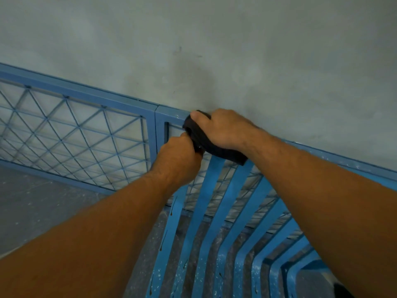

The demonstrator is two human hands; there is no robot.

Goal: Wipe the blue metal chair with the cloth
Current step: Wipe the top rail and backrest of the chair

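- Right hand [223, 130] is clamped over the dark cloth [225, 154], pressing it onto the top rail [171, 115] of the blue metal chair [214, 186], against the grey wall [214, 50].
- Left hand [178, 160], at about eight o'clock from the right one and touching it, has its fingers curled on the cloth's near end.
- The wiping looks to be at the rail's corner only, so I would judge the job to be partly done at best.
- The slats [202, 211] running down toward six o'clock carry pale specks [238, 265] and dark drip marks [171, 212], so they seem unwiped.
- At nine o'clock a blue mesh panel [75, 130] stands beside the chair, above the speckled floor [32, 207].
- I cannot tell whether the rail under the right forearm is clean.
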